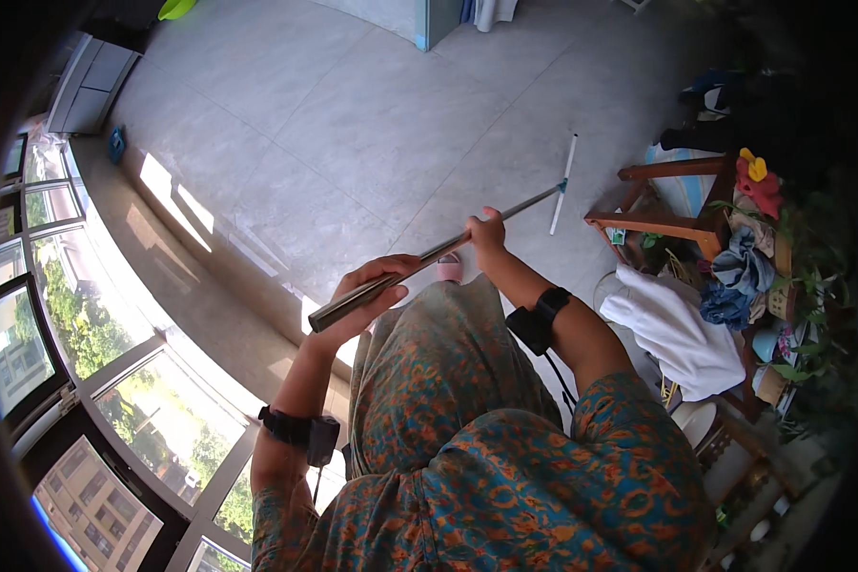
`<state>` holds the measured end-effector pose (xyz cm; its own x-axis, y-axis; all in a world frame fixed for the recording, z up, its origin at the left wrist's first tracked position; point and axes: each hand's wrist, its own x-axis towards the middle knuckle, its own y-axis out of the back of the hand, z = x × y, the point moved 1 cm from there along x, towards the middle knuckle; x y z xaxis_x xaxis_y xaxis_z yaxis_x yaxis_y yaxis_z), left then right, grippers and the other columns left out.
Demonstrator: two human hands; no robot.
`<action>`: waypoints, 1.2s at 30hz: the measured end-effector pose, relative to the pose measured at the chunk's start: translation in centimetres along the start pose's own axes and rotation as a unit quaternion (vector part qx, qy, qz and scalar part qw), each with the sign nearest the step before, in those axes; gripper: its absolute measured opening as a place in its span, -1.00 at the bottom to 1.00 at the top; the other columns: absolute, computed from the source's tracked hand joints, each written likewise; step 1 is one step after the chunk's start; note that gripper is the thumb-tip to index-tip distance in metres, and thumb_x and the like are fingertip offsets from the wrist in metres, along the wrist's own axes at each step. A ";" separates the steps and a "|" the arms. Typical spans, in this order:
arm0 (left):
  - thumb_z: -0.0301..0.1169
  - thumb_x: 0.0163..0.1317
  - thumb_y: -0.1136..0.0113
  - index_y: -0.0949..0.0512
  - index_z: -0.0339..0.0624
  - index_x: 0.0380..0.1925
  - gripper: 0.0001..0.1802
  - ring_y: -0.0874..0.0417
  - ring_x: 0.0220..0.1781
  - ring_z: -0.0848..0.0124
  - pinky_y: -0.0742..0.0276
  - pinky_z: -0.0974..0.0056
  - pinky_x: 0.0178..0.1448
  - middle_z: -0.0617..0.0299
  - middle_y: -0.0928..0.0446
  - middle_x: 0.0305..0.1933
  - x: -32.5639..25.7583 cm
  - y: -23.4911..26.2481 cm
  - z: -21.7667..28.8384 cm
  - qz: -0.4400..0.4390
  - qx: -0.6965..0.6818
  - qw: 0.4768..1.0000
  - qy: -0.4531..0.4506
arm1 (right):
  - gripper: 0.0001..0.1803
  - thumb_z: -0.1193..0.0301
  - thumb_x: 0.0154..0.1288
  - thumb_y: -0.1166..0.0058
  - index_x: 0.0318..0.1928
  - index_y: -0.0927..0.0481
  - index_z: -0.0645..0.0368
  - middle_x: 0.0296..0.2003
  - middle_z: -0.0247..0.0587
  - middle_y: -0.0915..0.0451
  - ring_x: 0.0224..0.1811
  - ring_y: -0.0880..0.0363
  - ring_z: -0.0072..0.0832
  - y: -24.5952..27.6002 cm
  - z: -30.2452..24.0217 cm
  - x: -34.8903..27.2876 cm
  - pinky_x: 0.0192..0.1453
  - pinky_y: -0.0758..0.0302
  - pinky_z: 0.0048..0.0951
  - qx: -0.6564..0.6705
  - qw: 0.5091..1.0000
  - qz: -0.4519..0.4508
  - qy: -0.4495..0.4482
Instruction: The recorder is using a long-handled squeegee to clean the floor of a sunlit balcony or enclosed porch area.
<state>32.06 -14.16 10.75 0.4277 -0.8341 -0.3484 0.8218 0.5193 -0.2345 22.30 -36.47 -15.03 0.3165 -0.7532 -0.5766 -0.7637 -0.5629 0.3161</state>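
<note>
1. Left hand wraps its fingers around the upper end of a long silver metal pole.
2. Right hand grips it further down.
3. Its white crossbar head rests on the grey tiled floor.

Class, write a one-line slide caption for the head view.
Both hands, left and right, grip a metal pole with a white head on the tiled floor.

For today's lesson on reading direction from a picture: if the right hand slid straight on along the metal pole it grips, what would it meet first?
The right hand would most likely reach the white crossbar head at the end of the metal pole; nothing else shows between them along the pole.
</note>
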 end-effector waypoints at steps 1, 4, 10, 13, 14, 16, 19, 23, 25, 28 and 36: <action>-0.50 0.21 -0.20 -0.52 -0.19 -0.03 -0.70 -0.39 0.29 0.29 -0.24 0.19 0.37 0.12 -0.45 0.21 1.9 -0.9 -0.5 -0.020 -0.002 1.000 0.009 | -0.35 0.47 0.02 -0.09 0.20 -0.29 0.25 -0.34 -0.14 -0.52 -0.42 -0.52 -0.46 1.7 -0.2 1.3 -0.40 -0.48 -0.39 -0.003 0.999 0.008 -0.033; -0.48 0.24 -0.18 -0.49 -0.19 0.03 -0.67 -0.40 0.28 0.31 -0.25 0.19 0.37 0.12 -0.43 0.24 5.9 -3.6 -0.7 -0.036 -0.026 0.999 0.019 | -0.32 0.42 0.02 -0.09 0.21 -0.27 0.29 -0.33 -0.13 -0.51 -0.43 -0.53 -0.44 6.2 -0.6 5.5 -0.40 -0.48 -0.38 -0.065 0.992 -0.070 -0.087; -0.43 0.25 -0.21 -0.56 -0.28 -0.06 -0.73 -0.52 0.17 0.33 -0.43 0.26 0.22 0.03 -0.52 0.15 6.9 -0.7 2.3 0.052 0.091 0.994 -0.006 | -0.34 0.33 0.06 0.01 0.18 -0.31 0.45 -0.27 0.12 -0.59 -0.41 -0.59 -0.29 1.1 -3.5 6.7 -0.28 -0.56 -0.34 -0.102 0.981 -0.160 -0.038; -0.47 0.25 -0.19 -0.59 -0.30 -0.11 -0.77 -0.56 0.13 0.32 -0.47 0.27 0.17 0.01 -0.56 0.10 4.0 1.5 5.3 0.098 0.155 0.982 -0.043 | -0.34 0.28 0.11 0.01 0.18 -0.27 0.45 -0.14 0.35 -0.46 -0.28 -0.57 -0.18 -3.6 -9.0 1.5 -0.02 -0.49 -0.27 -0.061 0.982 -0.170 -0.047; -0.47 0.25 -0.19 -0.59 -0.30 -0.11 -0.77 -0.56 0.13 0.32 -0.47 0.27 0.17 0.01 -0.56 0.10 3.7 1.5 6.8 0.083 0.156 0.983 -0.050 | -0.34 0.27 0.12 0.03 0.18 -0.26 0.45 -0.04 0.45 -0.35 -0.26 -0.57 -0.09 -5.1 -8.3 2.9 0.10 -0.42 -0.26 -0.076 0.973 -0.215 -0.028; -0.45 0.19 -0.23 -0.59 -0.30 -0.12 -0.74 -0.59 0.12 0.24 -0.48 0.24 0.17 -0.01 -0.56 0.09 1.4 2.4 8.1 0.140 0.241 0.959 -0.045 | -0.32 0.27 0.13 0.03 0.19 -0.23 0.47 -0.10 0.38 -0.41 -0.17 -0.55 -0.09 -9.1 -9.6 0.9 0.12 -0.38 -0.31 -0.117 0.969 -0.217 0.016; -0.41 0.11 -0.28 -0.60 -0.31 -0.14 -0.69 -0.60 0.11 0.14 -0.50 0.20 0.16 -0.04 -0.57 0.08 -0.2 2.4 10.5 0.153 0.355 0.921 -0.049 | -0.35 0.32 0.10 0.03 0.18 -0.28 0.45 -0.41 0.02 -0.57 -0.30 -0.58 -0.27 -12.4 -12.5 0.3 0.00 -0.43 -0.40 -0.179 0.931 -0.287 0.141; -0.39 0.07 -0.28 -0.60 -0.30 -0.17 -0.68 -0.63 0.04 0.05 -0.56 0.15 0.08 -0.07 -0.57 0.05 -1.5 3.1 11.9 0.177 0.423 0.886 -0.061 | -0.36 0.38 0.02 -0.06 0.16 -0.33 0.38 -0.44 -0.07 -0.59 -0.38 -0.58 -0.32 -18.3 -15.1 -1.7 -0.16 -0.49 -0.35 -0.003 0.927 -0.374 0.035; -0.38 0.08 -0.28 -0.61 -0.30 -0.18 -0.70 -0.65 -0.01 0.05 -0.57 0.15 0.05 -0.07 -0.58 0.04 -1.4 4.5 13.0 0.191 0.438 0.875 -0.082 | -0.36 0.40 0.00 -0.10 0.15 -0.34 0.36 -0.44 -0.09 -0.59 -0.41 -0.57 -0.33 -20.1 -16.5 -2.5 -0.21 -0.50 -0.34 0.059 0.913 -0.402 0.028; -0.33 0.10 -0.30 -0.61 -0.30 -0.19 -0.68 -0.65 0.01 0.11 -0.57 0.16 0.05 -0.07 -0.58 0.04 -1.3 8.2 14.3 0.212 0.393 0.889 -0.100 | -0.40 0.42 -0.02 -0.14 0.11 -0.37 0.25 -0.34 -0.03 -0.58 -0.33 -0.58 -0.34 -21.0 -19.8 -3.4 -0.22 -0.51 -0.35 0.039 0.931 -0.364 0.014; -0.28 0.07 -0.36 -0.58 -0.27 -0.08 -0.57 -0.59 0.13 0.06 -0.53 0.18 0.13 -0.12 -0.52 0.12 8.3 14.8 14.0 0.104 0.256 0.950 -0.145 | -0.35 0.44 -0.01 -0.10 0.18 -0.31 0.26 -0.17 0.06 -0.47 -0.19 -0.54 -0.25 -18.8 -19.8 11.0 -0.13 -0.49 -0.33 -0.056 0.987 -0.120 0.089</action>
<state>53.04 -16.03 17.06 0.6254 -0.7782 -0.0578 0.7523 0.5816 0.3094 51.29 -40.94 -12.42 0.5828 -0.6354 -0.5066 -0.5910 -0.7593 0.2726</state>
